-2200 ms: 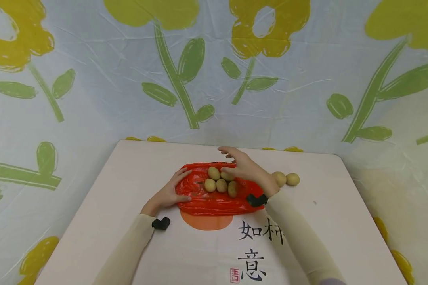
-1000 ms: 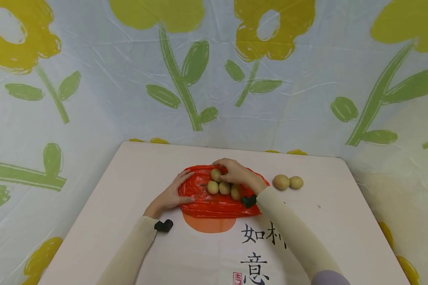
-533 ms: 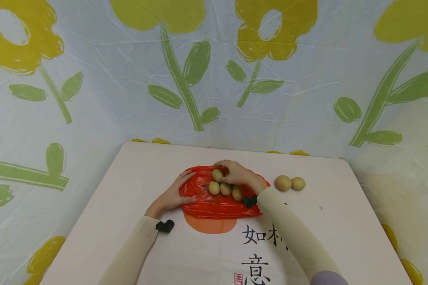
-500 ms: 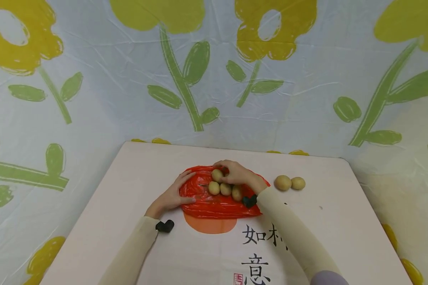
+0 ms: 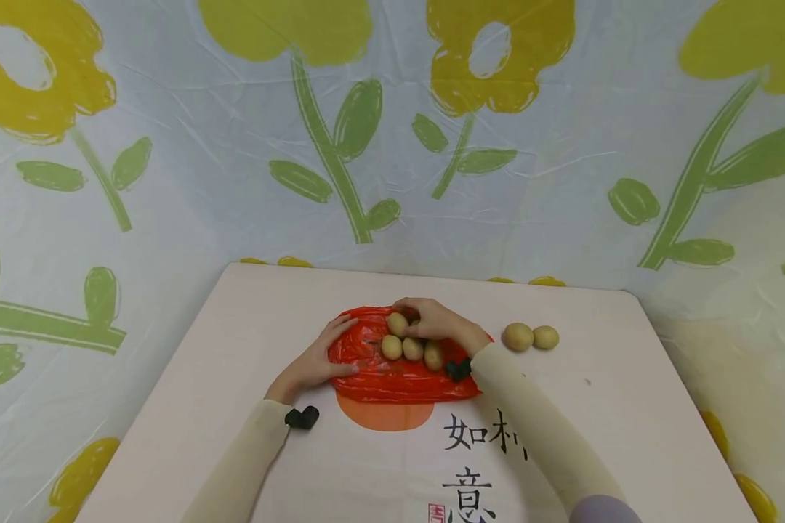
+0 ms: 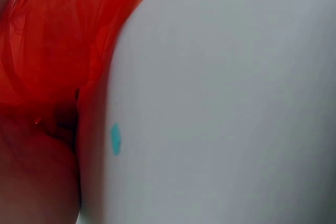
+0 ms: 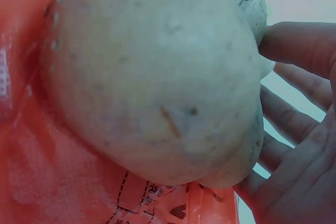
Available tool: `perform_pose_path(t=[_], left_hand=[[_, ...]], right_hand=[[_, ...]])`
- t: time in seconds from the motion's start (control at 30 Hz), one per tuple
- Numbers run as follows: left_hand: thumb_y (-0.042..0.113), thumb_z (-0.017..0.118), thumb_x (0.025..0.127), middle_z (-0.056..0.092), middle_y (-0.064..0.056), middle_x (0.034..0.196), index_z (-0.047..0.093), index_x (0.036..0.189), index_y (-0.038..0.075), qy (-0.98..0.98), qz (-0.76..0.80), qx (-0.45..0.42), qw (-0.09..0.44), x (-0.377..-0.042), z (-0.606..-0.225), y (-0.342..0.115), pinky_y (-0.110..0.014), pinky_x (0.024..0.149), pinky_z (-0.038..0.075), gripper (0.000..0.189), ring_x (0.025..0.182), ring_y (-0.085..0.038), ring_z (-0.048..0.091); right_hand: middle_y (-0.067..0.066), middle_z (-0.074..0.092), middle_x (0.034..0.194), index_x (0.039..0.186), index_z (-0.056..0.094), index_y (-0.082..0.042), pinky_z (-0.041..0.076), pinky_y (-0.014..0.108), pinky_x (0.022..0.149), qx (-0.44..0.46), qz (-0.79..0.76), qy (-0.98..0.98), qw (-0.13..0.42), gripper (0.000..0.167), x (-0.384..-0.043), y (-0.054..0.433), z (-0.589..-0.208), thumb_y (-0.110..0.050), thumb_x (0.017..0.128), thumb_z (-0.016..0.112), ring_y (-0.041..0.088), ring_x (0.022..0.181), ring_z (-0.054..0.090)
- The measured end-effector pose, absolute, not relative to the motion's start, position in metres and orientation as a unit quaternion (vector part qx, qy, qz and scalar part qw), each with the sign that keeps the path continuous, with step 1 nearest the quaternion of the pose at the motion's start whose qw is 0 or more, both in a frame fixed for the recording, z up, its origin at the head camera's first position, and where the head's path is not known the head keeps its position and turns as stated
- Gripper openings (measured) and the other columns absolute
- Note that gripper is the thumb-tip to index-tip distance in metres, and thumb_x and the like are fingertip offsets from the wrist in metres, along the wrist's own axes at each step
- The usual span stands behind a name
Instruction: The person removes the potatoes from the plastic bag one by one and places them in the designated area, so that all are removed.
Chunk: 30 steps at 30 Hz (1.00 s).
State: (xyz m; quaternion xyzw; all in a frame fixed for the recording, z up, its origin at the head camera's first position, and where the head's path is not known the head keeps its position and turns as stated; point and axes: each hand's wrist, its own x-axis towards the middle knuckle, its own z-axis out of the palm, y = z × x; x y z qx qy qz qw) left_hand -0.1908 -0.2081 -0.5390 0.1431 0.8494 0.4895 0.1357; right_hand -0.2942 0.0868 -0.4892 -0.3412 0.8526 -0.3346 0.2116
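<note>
A shiny red plastic bag (image 5: 379, 388) lies on the table, with several potatoes (image 5: 392, 347) clustered on its middle. My left hand (image 5: 310, 363) grips the bag's left end, thumb along the near side and fingers over the far side. In the left wrist view the red plastic (image 6: 63, 35) bunches right by that hand. My right hand (image 5: 435, 319) reaches over from the right and holds a potato (image 5: 397, 324) at the far side of the cluster between thumb and fingers. The right wrist view has one large potato (image 7: 157, 77) in front, partly hiding others near the fingers (image 7: 294, 114).
Two more potatoes (image 5: 518, 336) sit side by side to the right of the bag. The pale table (image 5: 562, 436) bears an orange patch (image 5: 386, 416) and black characters (image 5: 467, 431) below the bag. A flower-printed cloth (image 5: 235, 181) hangs behind and at the sides.
About two seconds ago my right hand was raised with spread fingers over the potatoes; it has since come down and closed on the far-side potato. My left hand stays at the bag's left end.
</note>
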Motion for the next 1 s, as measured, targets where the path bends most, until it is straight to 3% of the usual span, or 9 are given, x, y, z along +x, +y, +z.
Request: perform_pose_path(t=[0.53,0.8,1.0], left_hand=[[0.029,0.083,0.084,0.011,0.002,0.172,0.030,0.163,0.026,0.850,0.489,0.144,0.132,-0.191,-0.542,-0.208,-0.070,0.123,0.014,0.094,0.160,-0.036,0.005],[0.028,0.083,0.085,0.011,-0.001,0.172,0.030,0.163,0.024,0.847,0.494,0.149,0.132,-0.191,-0.541,-0.207,-0.071,0.122,0.016,0.094,0.159,-0.037,0.007],[0.030,0.083,0.085,0.011,-0.002,0.173,0.030,0.163,0.024,0.848,0.492,0.147,0.131,-0.189,-0.539,-0.208,-0.072,0.122,0.016,0.095,0.159,-0.038,0.006]], right_hand=[[0.008,0.065,0.136,0.140,0.062,-0.012,0.052,0.046,0.106,-0.328,-0.332,0.856,0.222,0.044,-0.293,0.082,-0.492,-0.010,0.097,0.066,0.024,0.117,0.063],[0.005,0.065,0.137,0.142,0.060,-0.013,0.048,0.049,0.112,-0.330,-0.323,0.854,0.241,0.042,-0.292,0.079,-0.491,-0.022,0.101,0.065,0.025,0.124,0.060],[0.006,0.063,0.141,0.144,0.060,-0.013,0.046,0.050,0.114,-0.319,-0.316,0.861,0.238,0.042,-0.290,0.076,-0.492,-0.019,0.102,0.064,0.025,0.127,0.058]])
